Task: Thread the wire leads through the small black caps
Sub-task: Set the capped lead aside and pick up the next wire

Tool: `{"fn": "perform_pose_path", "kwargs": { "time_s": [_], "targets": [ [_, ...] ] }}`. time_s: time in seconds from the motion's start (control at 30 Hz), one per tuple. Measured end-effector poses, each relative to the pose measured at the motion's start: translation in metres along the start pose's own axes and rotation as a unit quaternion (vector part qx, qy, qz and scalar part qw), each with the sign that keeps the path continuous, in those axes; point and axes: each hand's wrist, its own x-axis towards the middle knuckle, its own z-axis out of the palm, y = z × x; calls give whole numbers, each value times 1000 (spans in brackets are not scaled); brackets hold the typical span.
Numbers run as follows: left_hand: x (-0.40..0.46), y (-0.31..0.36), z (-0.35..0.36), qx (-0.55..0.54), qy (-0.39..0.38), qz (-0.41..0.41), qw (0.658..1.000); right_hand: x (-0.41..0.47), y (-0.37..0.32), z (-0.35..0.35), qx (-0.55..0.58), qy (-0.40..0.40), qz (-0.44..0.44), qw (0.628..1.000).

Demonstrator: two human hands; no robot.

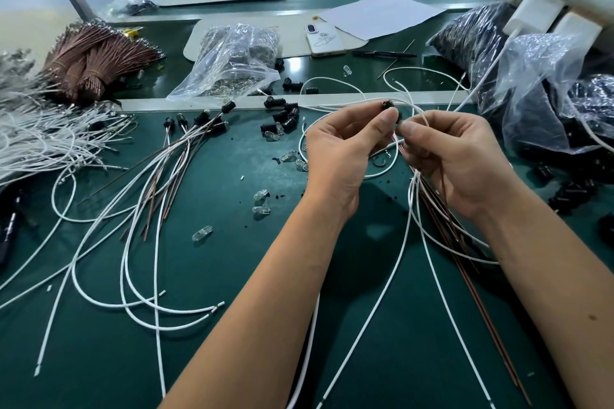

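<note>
My left hand [345,146] pinches a small black cap [388,105] between thumb and fingers, raised above the green mat. My right hand [455,156] meets it from the right, fingers curled round a bunch of white and brown wire leads [428,206] that trail down toward me. The lead ends at the cap are hidden by my fingertips. Loose black caps [282,116] lie in a cluster beyond my left hand. Finished leads with caps on them [186,139] fan out at left centre.
A pile of white wires [36,136] and a brown wire bundle [89,60] lie at left. Clear bags [232,60] of parts, a phone [324,40], a pen [382,54] and paper sit behind. Dark bags [545,96] crowd the right. Small glass bulbs [262,202] dot the mat.
</note>
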Motion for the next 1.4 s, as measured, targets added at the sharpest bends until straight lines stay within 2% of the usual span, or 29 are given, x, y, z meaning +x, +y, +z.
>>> {"fn": "perform_pose_path", "kwargs": {
  "time_s": [0.9,1.27,1.4],
  "targets": [
    [2,3,-4,-23,25,-44,998,2,3,0,-24,-5,3,1000],
    [3,4,-8,-39,10,-108,993,4,7,-2,-56,3,3,998],
    [3,2,-7,-38,29,-111,993,5,7,-2,-55,4,17,998]
  ]
}}
